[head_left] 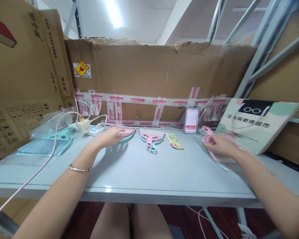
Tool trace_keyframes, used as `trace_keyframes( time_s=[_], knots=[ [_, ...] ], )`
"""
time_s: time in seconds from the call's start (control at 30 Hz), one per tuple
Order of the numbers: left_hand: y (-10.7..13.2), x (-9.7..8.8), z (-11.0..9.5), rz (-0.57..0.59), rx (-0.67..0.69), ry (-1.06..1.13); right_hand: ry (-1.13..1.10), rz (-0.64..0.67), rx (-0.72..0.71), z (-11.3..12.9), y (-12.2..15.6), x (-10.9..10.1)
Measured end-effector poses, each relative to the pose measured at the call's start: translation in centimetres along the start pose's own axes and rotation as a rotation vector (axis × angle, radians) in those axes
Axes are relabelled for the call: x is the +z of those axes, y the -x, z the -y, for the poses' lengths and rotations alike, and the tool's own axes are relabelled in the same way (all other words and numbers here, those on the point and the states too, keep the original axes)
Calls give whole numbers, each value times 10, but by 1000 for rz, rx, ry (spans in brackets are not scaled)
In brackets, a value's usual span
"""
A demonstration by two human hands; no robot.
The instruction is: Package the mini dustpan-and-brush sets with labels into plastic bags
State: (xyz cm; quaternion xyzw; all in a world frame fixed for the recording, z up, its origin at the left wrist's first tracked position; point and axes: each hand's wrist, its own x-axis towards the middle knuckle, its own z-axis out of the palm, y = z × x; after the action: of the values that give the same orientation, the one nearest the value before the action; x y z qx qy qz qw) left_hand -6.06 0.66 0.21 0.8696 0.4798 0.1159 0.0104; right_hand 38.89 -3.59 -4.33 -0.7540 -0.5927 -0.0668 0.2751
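Starting nearest you, the table's front edge (149, 195) is running in front of the pink-and-teal brush set (151, 136), with tabletop (144, 172) lying between them for drawing things toward you. Left of the brush set, your left hand (113, 135) is resting over a pink dustpan (127, 132); I cannot tell whether its fingers are gripping. Right of the brush set, your right hand (220, 143) is curling round a pink handle (206, 129). You are apparently handling both pieces at once, so moving them is probably calling for a surer left hold and a low, level draw. Farther out, a white adapter (84, 126) is limiting room to the brush set's left, a paper bag (254, 136) to its right, and a carton (159, 73) behind it.
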Motion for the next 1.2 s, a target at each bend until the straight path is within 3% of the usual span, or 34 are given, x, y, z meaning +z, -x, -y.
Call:
trace_keyframes(
  time_s=[0.1,0.23,0.37,0.47,0.57,0.67,0.8,0.9,0.97,1.1,1.2],
  knots=[
    [-1,3,5,-59,13,17,70,226,-58,14,3,-5],
    [-5,7,12,-136,49,32,118,289,13,17,-1,-5],
    [-7,11,14,-221,75,44,206,167,36,21,-4,-7],
    [-6,11,9,-322,115,114,165,11,115,33,0,-21],
    [-6,9,-3,-418,148,229,14,-152,215,58,3,-45],
    [-7,8,-22,-451,103,482,-130,-232,196,97,0,-64],
    [-8,12,-53,-242,-4,1013,-180,-166,-5,171,-10,-61],
    [-10,17,-66,-57,-19,1377,-270,-93,-284,231,-8,-38],
    [-11,17,-66,-19,-14,1611,-369,-39,-443,265,1,-19],
    [-12,11,-51,-171,-71,1898,-371,10,-751,307,24,15],
    [-16,10,-39,-328,-174,1953,-229,-9,-912,312,37,29]
  ],
)
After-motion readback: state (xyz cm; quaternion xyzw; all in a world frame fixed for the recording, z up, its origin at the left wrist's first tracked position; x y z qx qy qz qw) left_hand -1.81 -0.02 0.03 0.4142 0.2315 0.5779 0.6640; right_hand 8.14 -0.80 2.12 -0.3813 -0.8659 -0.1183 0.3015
